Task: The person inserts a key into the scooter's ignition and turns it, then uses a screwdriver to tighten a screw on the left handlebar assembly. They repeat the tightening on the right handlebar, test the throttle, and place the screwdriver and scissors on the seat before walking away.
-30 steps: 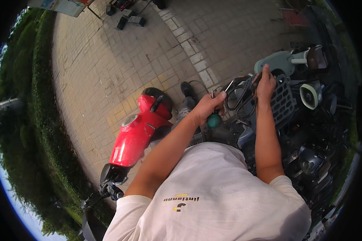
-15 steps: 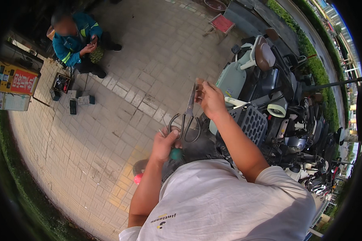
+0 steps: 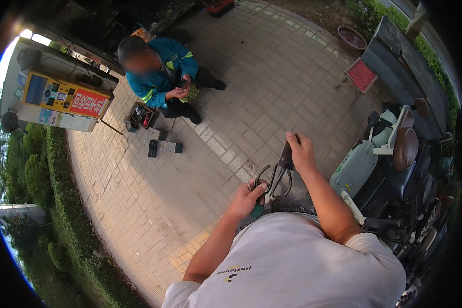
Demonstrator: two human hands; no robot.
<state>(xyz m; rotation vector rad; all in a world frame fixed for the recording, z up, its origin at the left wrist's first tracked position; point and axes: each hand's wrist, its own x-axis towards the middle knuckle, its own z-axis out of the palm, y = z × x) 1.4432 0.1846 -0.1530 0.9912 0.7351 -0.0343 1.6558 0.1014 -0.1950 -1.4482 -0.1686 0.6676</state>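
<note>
A pair of dark metal scissors (image 3: 281, 172) with large looped handles is held between my two hands in front of my lap. My left hand (image 3: 247, 199) is closed on one handle loop, the thumb pressed over it. Thin metal rods (image 3: 254, 169) stick up by those fingers, and a green rounded piece (image 3: 257, 211) shows under the hand; whether they are one tool I cannot tell. My right hand (image 3: 302, 152) grips the blades, thumb and fingers together near the tips, which it partly hides.
Ahead to the left sits a person in a teal jacket (image 3: 156, 64), beside a box of tools (image 3: 141, 116) and several dark blocks (image 3: 161, 146). A yellow-red sign board (image 3: 69, 95) stands far left. Parked scooters (image 3: 355, 167) line the right, with a red folding stool (image 3: 362, 77) beyond.
My view has swung left, so the surroundings appear farther right. The right hand now covers more of the blades. Both hands keep hold of the scissors.
</note>
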